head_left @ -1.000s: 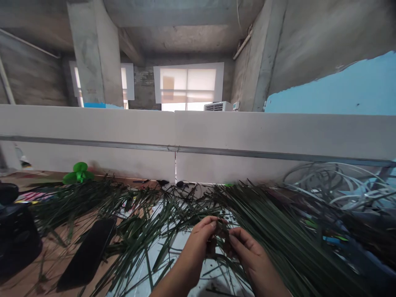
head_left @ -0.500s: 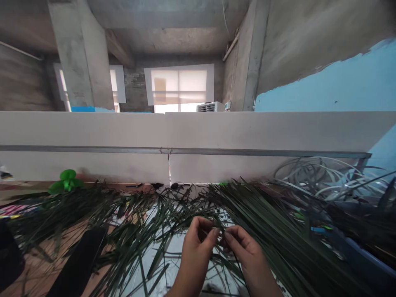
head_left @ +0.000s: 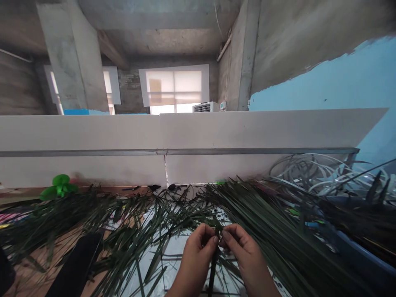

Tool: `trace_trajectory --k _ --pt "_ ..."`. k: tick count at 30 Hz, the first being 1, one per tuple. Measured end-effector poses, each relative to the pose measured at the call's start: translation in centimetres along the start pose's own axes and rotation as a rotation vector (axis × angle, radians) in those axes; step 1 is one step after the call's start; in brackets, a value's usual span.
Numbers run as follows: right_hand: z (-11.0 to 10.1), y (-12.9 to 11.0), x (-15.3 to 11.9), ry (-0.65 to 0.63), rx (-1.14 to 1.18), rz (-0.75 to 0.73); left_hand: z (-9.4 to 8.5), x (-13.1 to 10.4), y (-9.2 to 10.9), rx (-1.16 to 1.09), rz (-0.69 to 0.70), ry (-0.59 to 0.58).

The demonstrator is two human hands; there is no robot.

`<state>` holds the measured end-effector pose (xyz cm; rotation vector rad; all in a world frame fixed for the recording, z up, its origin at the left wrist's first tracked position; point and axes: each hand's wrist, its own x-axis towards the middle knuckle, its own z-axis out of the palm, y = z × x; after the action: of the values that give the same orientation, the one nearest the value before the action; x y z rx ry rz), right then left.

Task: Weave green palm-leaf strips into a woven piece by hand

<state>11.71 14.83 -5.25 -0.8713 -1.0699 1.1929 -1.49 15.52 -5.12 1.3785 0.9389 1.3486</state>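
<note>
Just above the work surface, my left hand (head_left: 198, 251) and my right hand (head_left: 244, 249) are close together, thumbs and fingertips pinched. Between them is a narrow dark green leaf strip (head_left: 212, 274), whose long end hangs down toward me. Its upper part rises a little between the fingertips; the exact fold or knot there is too small to make out. Loose cut leaf strips (head_left: 130, 251) lie scattered to the left of my hands. On the right, a thick bundle of long green leaves (head_left: 262, 222) slants toward me.
A pale partition (head_left: 216, 131) with a metal rail stands behind the work surface. Coiled white strips (head_left: 297, 169) and a blue container (head_left: 359, 251) are at the right. A green plastic fan (head_left: 60, 187) and a long black object (head_left: 76, 264) are at the left.
The leaf strip has turned so that its broad end now hangs down between my hands. My hands stay pinched at nearly the same spot, and the view has shifted slightly right.
</note>
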Motion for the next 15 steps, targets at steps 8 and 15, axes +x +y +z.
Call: trace_trajectory --k 8,15 --pt "-0.5 0.1 0.6 0.040 -0.040 -0.070 -0.1 -0.1 0.2 0.006 -0.066 -0.059" --pt "-0.4 0.5 0.5 -0.061 -0.043 -0.073 -0.2 0.0 1.2 -0.207 -0.085 0.016"
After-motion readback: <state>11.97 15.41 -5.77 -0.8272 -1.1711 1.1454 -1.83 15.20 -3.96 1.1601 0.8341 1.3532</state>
